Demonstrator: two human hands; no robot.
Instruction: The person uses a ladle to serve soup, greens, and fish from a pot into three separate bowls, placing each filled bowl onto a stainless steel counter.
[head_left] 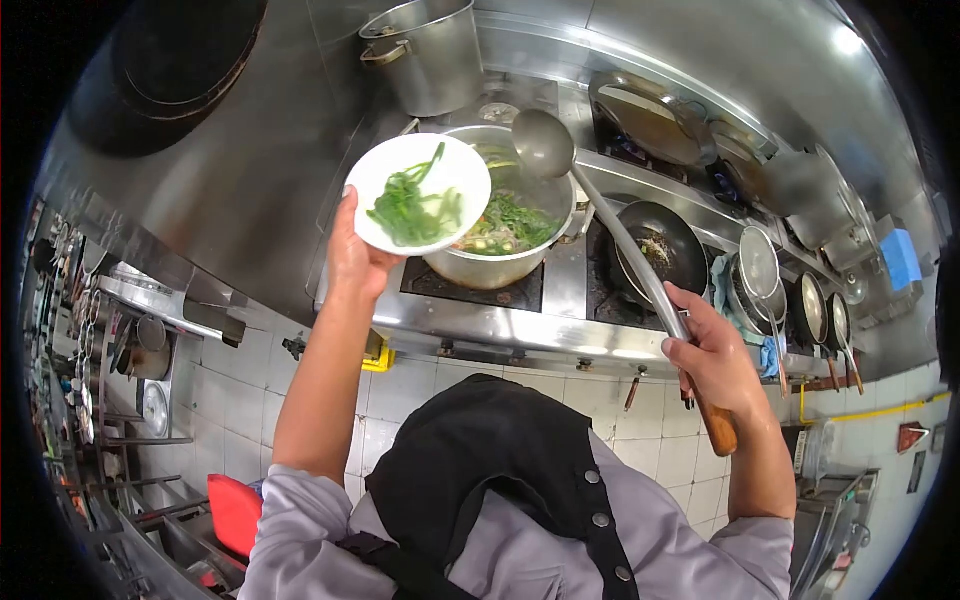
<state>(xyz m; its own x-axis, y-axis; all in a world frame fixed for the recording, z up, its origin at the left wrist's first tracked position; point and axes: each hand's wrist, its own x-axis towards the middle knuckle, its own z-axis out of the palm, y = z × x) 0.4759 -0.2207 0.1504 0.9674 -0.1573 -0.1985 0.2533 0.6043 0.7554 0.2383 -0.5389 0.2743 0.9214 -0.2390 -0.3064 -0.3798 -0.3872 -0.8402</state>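
Greens over the pot

My left hand (352, 258) grips the plate of greens (418, 193) at its 8 o'clock rim; my right hand (708, 352) clenches the ladle (600, 205) over the pot (500, 262).

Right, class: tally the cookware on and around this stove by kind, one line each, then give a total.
Pots: 2, the tall stockpot and the pot of greens
Woks on burners: 2
Ladles: 1, held in the right hand
White plates: 1, held in the left hand
Total: 6

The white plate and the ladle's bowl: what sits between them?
In the head view, only the steel pot of greens lies between the white plate and the ladle.
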